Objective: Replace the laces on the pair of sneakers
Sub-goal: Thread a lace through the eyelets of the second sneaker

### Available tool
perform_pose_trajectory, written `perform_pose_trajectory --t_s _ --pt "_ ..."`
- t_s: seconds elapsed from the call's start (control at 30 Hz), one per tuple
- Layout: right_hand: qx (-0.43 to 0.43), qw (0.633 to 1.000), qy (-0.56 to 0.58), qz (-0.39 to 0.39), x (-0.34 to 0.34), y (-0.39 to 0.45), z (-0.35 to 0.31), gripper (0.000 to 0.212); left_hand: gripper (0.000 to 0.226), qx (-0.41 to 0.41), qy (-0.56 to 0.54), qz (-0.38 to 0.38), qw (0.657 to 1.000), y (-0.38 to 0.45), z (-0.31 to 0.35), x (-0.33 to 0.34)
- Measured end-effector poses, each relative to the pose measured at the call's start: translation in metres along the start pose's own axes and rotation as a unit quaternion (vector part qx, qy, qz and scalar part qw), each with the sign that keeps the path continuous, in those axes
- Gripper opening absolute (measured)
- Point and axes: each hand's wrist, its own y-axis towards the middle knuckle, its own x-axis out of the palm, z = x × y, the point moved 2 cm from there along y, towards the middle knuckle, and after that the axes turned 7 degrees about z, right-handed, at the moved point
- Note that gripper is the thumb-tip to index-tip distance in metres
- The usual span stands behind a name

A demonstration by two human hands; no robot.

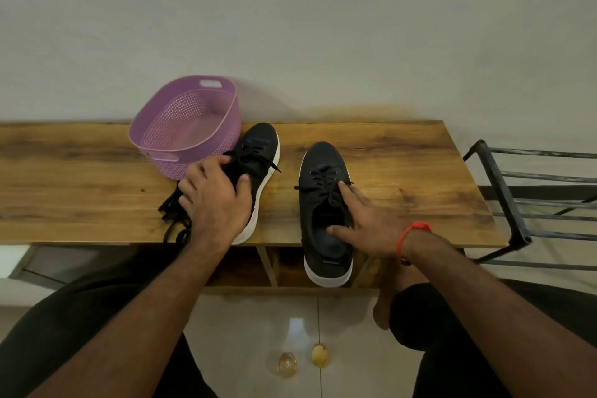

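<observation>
Right hand [365, 229] fingers spread on right sneaker [324, 203] — left hand [214, 200] grips left sneaker [258, 165].

Views: one, worn on my head.
Facing: forward and down, over my forearms, square to the wall [290, 26].
Range: near; table [403, 171] fills mid-frame, floor [258, 317] below.
Lens: wide-angle; table edge bows.
Shared area: none, single view.

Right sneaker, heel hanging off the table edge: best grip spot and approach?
Grip the right sneaker at its heel collar from the near side: the heel overhangs the table edge toward the person and the mouth is open, so the right hand could probably pinch it.
</observation>
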Motion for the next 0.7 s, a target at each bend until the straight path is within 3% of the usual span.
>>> perform_pose_trajectory --t_s 0.1,0.3,0.53,0.7 --pt "-0.006 0.997 0.033 0.065 0.001 0.003 -0.009 0.075 0.067 -0.062 0.041 -0.065 0.995 0.002 -0.017 -0.002" --pt "-0.009 0.991 0.013 0.13 0.0 0.01 -0.012 0.059 0.06 -0.032 -0.023 -0.122 0.992 -0.005 -0.013 0.006" --pt "0.013 0.966 0.019 0.257 -0.02 0.023 0.003 0.044 0.074 0.036 -0.072 -0.169 0.982 -0.04 0.021 0.031" --pt "0.043 0.972 0.063 0.222 -0.036 0.029 0.013 0.052 0.087 0.071 -0.149 -0.229 0.959 -0.04 0.034 0.046"
